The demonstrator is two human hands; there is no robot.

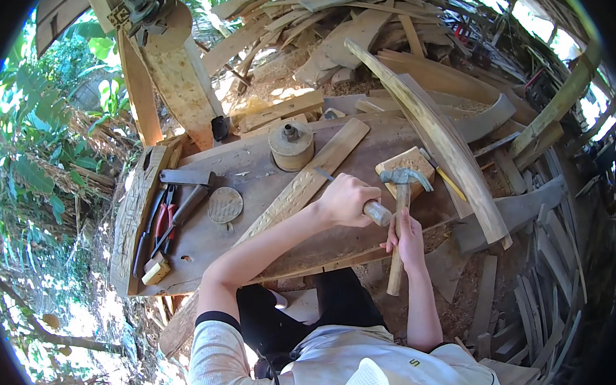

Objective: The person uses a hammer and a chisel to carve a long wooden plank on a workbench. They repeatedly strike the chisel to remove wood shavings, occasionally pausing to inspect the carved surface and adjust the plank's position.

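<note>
My left hand [350,201] is closed around a chisel [376,212]; its wooden handle end sticks out toward the right and its metal blade slants up and left over a long wooden plank [270,224]. Carved marks run along the plank's face. In my right hand [409,241] is a claw hammer [403,200], gripped by its wooden handle. The hammer's metal head is up, over a light wooden block [387,166], just right of the chisel handle. Whether the blade tip touches the plank I cannot tell.
On the worn wooden bench [216,171] stand a round can [291,146] and a flat round disc [225,205]. Red-handled pliers [162,221] and a hatchet-like tool [191,198] lie at left. A long pole [434,137] crosses the right side; a pile of wood offcuts [342,48] lies behind.
</note>
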